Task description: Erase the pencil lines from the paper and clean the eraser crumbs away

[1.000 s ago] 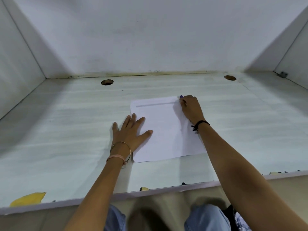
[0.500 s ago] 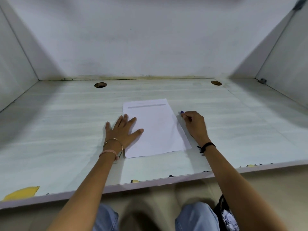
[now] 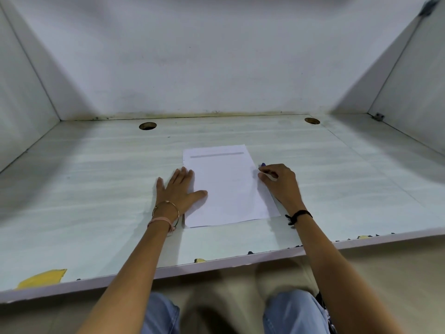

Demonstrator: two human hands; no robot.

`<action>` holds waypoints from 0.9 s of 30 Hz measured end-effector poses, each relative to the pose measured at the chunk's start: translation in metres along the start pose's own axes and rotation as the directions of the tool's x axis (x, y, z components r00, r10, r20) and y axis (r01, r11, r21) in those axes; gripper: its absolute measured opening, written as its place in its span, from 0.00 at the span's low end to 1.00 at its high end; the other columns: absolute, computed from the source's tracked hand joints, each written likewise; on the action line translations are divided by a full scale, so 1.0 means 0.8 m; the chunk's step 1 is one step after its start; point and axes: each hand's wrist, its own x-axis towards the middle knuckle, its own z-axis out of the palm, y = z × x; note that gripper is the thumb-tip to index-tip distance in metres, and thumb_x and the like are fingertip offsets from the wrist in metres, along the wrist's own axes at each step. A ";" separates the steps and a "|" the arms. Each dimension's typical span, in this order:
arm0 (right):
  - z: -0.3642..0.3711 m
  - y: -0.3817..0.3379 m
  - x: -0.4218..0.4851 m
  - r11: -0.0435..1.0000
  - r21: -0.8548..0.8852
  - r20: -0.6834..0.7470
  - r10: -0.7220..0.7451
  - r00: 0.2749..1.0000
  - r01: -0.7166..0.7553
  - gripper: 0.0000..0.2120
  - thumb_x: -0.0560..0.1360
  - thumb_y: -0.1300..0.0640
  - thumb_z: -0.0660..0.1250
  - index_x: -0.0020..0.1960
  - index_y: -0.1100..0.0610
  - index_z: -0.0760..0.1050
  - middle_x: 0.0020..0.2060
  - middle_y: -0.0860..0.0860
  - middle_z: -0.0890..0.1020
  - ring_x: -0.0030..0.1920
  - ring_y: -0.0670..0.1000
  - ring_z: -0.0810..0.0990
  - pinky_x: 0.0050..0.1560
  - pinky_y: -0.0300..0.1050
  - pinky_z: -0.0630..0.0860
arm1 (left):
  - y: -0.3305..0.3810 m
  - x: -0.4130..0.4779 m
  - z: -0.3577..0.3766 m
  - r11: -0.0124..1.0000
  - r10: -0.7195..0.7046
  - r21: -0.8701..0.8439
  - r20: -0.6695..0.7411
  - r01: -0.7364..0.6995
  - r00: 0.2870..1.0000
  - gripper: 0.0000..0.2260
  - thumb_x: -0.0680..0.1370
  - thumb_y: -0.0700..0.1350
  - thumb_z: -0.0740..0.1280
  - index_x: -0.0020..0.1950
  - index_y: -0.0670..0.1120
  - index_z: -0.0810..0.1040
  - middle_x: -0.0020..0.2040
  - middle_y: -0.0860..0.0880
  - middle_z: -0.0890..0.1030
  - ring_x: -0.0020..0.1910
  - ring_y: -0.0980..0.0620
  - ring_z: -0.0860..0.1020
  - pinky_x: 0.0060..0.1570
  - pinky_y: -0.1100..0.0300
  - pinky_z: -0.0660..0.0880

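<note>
1. The paper (image 3: 228, 186) lies flat on the tabletop (image 3: 96, 189), a little right of the frame's centre, with its long sides running away from the person.
2. A grey line (image 3: 216, 155) runs across the sheet near its far edge; the rest looks blank.
3. The left hand (image 3: 179, 191) lies flat, palm down, fingers straight and spread. Its thumb rests on the sheet's left part, its fingertips at the left edge.
4. The right hand (image 3: 280, 183) sits at the sheet's right edge, fingers curled, pinching a small white bit (image 3: 267, 174). A blue tip (image 3: 263, 164) shows at the fingertips; I cannot tell what it belongs to.
5. Bracelets (image 3: 166, 213) circle the left wrist and a black band (image 3: 298, 215) the right.
6. Two round holes (image 3: 147, 126) (image 3: 312, 121) sit near the tabletop's far edge, upper left and upper right of the paper.
7. A yellow patch (image 3: 42, 278) marks the near edge at lower left.
8. Knees in jeans (image 3: 293, 312) show at the bottom.
</note>
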 end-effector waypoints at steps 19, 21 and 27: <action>0.000 -0.002 0.000 0.997 0.072 -0.010 0.029 1.000 -0.029 0.09 0.73 0.60 0.71 0.53 0.58 0.81 0.52 0.52 0.79 0.54 0.49 0.78 0.58 0.37 0.71 | 0.001 -0.003 0.001 0.999 -0.003 -0.051 -0.037 0.001 0.999 0.31 0.81 0.63 0.53 0.80 0.55 0.47 0.80 0.55 0.43 0.79 0.56 0.42 0.75 0.45 0.35; 0.000 -0.002 -0.001 0.996 0.082 0.002 0.021 1.000 -0.021 0.09 0.72 0.60 0.72 0.53 0.58 0.80 0.52 0.50 0.77 0.54 0.49 0.77 0.57 0.38 0.72 | 0.000 -0.004 0.001 0.998 -0.002 -0.066 -0.050 -0.002 0.999 0.31 0.81 0.62 0.54 0.80 0.55 0.48 0.81 0.55 0.44 0.79 0.56 0.42 0.75 0.46 0.36; -0.004 -0.004 0.002 0.988 0.140 -0.017 0.063 0.998 -0.061 0.07 0.73 0.60 0.71 0.51 0.56 0.79 0.54 0.51 0.77 0.49 0.49 0.78 0.47 0.24 0.70 | -0.001 -0.004 0.005 0.998 -0.001 -0.068 -0.030 -0.001 1.000 0.31 0.80 0.64 0.54 0.80 0.55 0.51 0.81 0.54 0.46 0.79 0.57 0.43 0.74 0.46 0.35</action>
